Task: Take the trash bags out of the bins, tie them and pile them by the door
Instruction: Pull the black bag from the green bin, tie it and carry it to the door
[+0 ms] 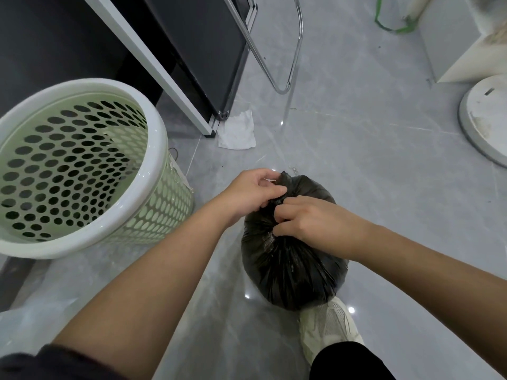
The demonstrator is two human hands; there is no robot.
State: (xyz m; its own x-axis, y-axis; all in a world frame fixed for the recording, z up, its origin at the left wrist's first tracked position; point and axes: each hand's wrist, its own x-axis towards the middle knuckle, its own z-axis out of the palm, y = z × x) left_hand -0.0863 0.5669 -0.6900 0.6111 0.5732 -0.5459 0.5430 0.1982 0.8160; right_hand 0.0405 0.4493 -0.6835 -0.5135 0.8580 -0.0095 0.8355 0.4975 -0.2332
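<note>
A full black trash bag stands on the grey tiled floor in front of me, its top gathered into a bunch. My left hand pinches the gathered plastic from the left. My right hand grips the same bunch from the right, fingers curled into the folds. To the left stands a pale green perforated bin with a white rim and no bag inside.
A dark desk panel with a white edge rises behind the bin. A chrome chair leg and a crumpled white tissue lie on the floor beyond. A round white base sits at right. My white shoe is under the bag.
</note>
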